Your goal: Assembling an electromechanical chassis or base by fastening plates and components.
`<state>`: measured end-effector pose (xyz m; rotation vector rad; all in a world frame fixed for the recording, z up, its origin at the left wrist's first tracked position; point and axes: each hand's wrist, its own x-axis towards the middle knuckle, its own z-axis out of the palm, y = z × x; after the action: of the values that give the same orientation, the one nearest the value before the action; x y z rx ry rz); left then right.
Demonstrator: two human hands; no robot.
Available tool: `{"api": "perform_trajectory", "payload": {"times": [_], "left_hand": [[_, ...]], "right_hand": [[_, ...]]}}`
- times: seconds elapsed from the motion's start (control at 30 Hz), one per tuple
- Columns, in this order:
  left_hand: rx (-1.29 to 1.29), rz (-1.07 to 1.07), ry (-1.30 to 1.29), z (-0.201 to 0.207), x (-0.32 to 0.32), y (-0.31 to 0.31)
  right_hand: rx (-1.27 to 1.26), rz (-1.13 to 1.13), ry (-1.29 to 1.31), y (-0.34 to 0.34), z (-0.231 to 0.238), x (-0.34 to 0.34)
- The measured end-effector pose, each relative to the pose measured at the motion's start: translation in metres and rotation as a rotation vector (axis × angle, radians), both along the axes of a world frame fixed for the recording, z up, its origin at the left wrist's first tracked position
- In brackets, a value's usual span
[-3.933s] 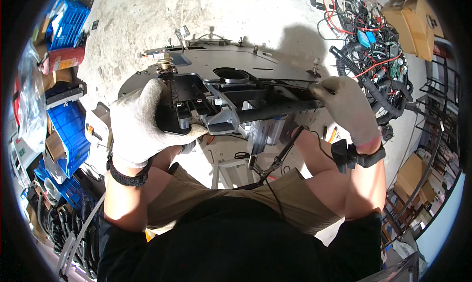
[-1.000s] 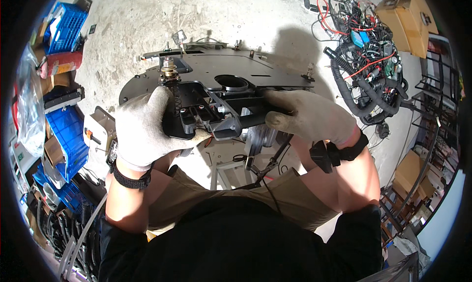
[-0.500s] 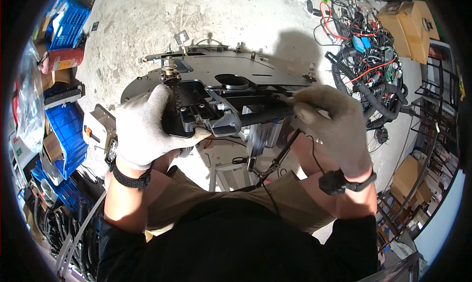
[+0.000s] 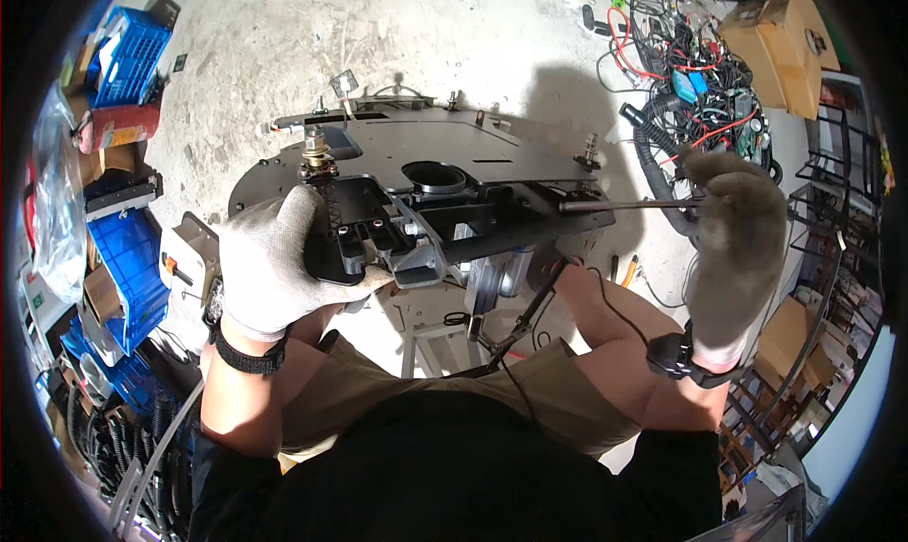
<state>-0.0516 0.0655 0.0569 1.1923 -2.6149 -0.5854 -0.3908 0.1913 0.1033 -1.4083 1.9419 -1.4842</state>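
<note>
A black metal machine chassis (image 4: 454, 149) made of flat plates sits in front of me, with a round hole in its top plate and a brass-topped stud (image 4: 315, 152) at its left. My left hand (image 4: 270, 263), in a white knit glove, grips the black bracket part (image 4: 364, 235) at the chassis's near left edge. My right hand (image 4: 733, 249), also gloved, is raised at the right and closed on the handle end of a long thin metal rod tool (image 4: 619, 203). The rod's tip reaches left to the chassis's right edge.
Blue plastic crates (image 4: 123, 45) and boxes stand along the left side. A tangle of coloured cables (image 4: 695, 93) and cardboard boxes (image 4: 776, 31) lie at the upper right. A wire rack (image 4: 832, 220) stands at the right. Concrete floor (image 4: 284, 41) lies beyond the chassis.
My right hand has moved out from the chassis's middle to the right and up, drawing the long rod tool with it. My left hand has stayed on the bracket.
</note>
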Motion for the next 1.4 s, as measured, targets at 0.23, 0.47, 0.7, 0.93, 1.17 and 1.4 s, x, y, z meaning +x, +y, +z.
{"api": "perform_trajectory", "payload": {"times": [0.23, 0.47, 0.7, 0.93, 1.17, 1.4], "left_hand": [[-0.031, -0.067, -0.015, -0.006, 0.007, 0.003], [-0.035, -0.07, -0.021, -0.001, 0.006, 0.005], [-0.022, -0.08, -0.006, -0.004, 0.006, 0.007], [0.022, 0.011, 0.013, -0.004, 0.009, 0.005], [-0.02, 0.048, -0.03, -0.005, 0.013, 0.0], [-0.02, 0.14, 0.071, 0.004, -0.016, -0.017]], "right_hand": [[0.325, 0.093, -0.469, 0.002, -0.001, 0.001], [0.801, 0.341, -0.133, -0.008, -0.015, 0.004], [0.894, 0.231, 0.495, -0.022, -0.024, 0.001], [0.764, 0.42, 0.346, -0.015, -0.033, -0.007], [0.65, 0.333, 0.202, -0.022, -0.026, -0.008], [0.522, 0.113, -0.259, -0.023, 0.0, -0.034]]}}
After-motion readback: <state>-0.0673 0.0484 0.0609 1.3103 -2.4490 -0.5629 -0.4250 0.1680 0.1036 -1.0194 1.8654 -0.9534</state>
